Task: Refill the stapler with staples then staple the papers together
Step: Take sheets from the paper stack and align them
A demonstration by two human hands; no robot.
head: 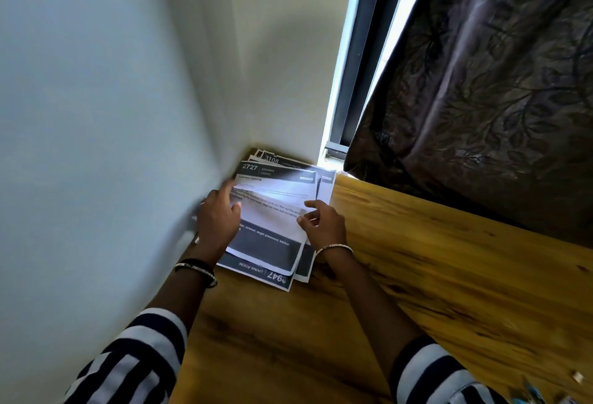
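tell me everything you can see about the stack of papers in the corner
The stack of papers is a loose, fanned pile of white printed sheets with dark header bands, lying flat on the wooden table in the corner against the wall. The top sheet reads 2727 KITCHEN; one behind shows 3108, and one lower down lies reversed, marked LIVING ROOM. The left hand rests on the left side; the right hand pinches the top sheet's right edge. No staple is visible.
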